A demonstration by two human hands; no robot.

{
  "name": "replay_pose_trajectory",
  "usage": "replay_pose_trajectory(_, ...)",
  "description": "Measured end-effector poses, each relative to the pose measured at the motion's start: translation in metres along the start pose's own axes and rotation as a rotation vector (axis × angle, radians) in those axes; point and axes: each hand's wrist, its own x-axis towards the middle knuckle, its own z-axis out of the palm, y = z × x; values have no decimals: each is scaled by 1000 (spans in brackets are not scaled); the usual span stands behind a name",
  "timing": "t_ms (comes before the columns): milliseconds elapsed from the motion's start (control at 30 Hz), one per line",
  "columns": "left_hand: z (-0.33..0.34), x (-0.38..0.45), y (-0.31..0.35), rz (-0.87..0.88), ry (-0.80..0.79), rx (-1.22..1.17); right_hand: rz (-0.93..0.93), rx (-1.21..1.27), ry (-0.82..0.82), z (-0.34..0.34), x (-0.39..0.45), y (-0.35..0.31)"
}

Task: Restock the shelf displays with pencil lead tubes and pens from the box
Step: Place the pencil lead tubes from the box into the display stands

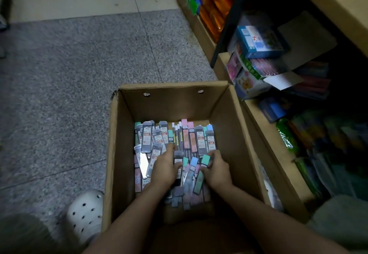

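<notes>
A dim shelf unit [264,126] runs along the right, its lower goods too dark to identify. The open cardboard box [229,114] sits on the floor beside it, its bottom covered with lead tubes [151,140]. The left hand [164,169] curls around a grey-capped tube [178,161]; the right hand [218,171] pinches a teal-capped tube [205,159].

An open brown cardboard box [225,114] sits in the lower middle of the frame, its far wall pierced by two small holes. Its bottom is covered with a loose heap of flat pencil lead tubes [151,140]: grey-capped ones with red labels at the left and far right, pink, teal and blue-capped ones [192,171] toward the middle and near side. Most lie lengthwise, overlapping. The shelf displays [278,70] fill the right edge of the frame.
</notes>
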Motion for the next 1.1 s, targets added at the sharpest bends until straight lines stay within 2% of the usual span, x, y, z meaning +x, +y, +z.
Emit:
replay_pose_trajectory(167, -17, -5, 39, 106, 14, -199, -211, 43, 78, -50, -19, -38)
replay_pose_trajectory(300, -47, -7, 105, 149, -11, -572, -370, 13, 91, -116, -47, -75)
replay_pose_trajectory(400, -68, -22, 161, 188, -81, -819, -461, -27, 202, -174, -74, -99)
replay_pose_trajectory(467, -82, -37, 195, 247, -169, -905, -511, -41, 283, -212, -96, -110)
replay_pose_trajectory(567, -94, -60, 238, 401, -234, -831, -527, 56, 322, -260, -131, -115)
replay_pose_trajectory(667, -92, -78, 279, 521, -214, -817, -561, 130, 365, -304, -163, -111)
replay_pose_trajectory(767, -83, -93, 322, 598, -201, -791, -566, 104, 509, -348, -194, -101)
replay_pose_trajectory(933, -67, -120, 391, 658, -295, -777, -518, 89, 735, -416, -233, -80)
replay_pose_trajectory(1100, -60, -136, 427, 675, -406, -738, -451, -122, 1000, -470, -250, -63)
